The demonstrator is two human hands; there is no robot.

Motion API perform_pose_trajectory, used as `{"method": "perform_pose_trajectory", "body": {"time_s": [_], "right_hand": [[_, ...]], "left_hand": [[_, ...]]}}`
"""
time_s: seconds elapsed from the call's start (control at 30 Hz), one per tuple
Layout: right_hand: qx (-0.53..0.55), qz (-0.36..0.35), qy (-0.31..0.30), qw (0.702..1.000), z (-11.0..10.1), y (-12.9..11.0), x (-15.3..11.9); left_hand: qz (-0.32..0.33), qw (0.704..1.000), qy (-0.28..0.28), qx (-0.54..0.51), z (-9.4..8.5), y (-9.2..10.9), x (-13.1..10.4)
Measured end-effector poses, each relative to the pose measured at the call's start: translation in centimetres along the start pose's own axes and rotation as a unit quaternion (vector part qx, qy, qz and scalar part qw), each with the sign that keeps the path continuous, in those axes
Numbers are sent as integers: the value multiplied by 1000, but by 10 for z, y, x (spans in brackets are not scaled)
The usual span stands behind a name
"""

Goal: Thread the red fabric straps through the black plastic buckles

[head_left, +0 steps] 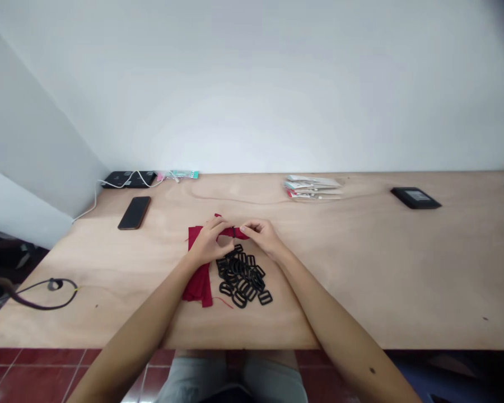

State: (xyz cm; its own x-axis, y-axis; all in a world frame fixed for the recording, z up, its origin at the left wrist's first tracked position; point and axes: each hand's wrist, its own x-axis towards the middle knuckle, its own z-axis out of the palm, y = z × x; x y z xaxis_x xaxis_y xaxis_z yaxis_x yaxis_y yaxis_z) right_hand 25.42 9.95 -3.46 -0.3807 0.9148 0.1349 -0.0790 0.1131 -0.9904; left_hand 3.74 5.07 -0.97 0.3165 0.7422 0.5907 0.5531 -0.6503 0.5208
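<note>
A dark red fabric strip point(225, 231) with a black buckle point(234, 232) around it is held above the table between both hands. My left hand point(211, 242) is closed on the buckle, its thumb below and fingers above. To its right, my right hand point(262, 235) pinches the end of the strip between thumb and fingers. More red fabric point(199, 285) lies beneath and beside my left wrist. A pile of black plastic buckles point(241, 271) sits just below the hands, with a loose red thread at its lower left.
On the wooden table point(361, 263) lie a phone point(134, 212) at the left, black boxes point(128, 179) with a white cable at the back left, plastic packets point(313, 187) at the back centre and a black device point(415, 197) at the right. A dark cable loop point(46, 307) hangs over the left edge.
</note>
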Motion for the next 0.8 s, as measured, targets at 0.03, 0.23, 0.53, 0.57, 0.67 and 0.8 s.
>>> {"method": "perform_pose_trajectory", "body": {"time_s": [0.03,0.23,0.53,0.57,0.67,0.8], "right_hand": [[-1,-5,-7,1000,1,-1,-1],[95,-10,-30,995,6,-7,-3],[74,-20,9,997,9,-9,-2],[68,-21,1,997,9,-10,-3],[66,-23,-20,997,9,-13,-4],[88,-31,-18,995,10,-12,-5]], "left_hand": [[5,1000,-1,5,0,0,1],[29,998,40,45,-2,-4,2],[56,995,24,73,1,1,1],[55,996,26,71,1,2,1],[52,996,35,69,0,3,1],[68,992,42,93,1,6,-1]]}}
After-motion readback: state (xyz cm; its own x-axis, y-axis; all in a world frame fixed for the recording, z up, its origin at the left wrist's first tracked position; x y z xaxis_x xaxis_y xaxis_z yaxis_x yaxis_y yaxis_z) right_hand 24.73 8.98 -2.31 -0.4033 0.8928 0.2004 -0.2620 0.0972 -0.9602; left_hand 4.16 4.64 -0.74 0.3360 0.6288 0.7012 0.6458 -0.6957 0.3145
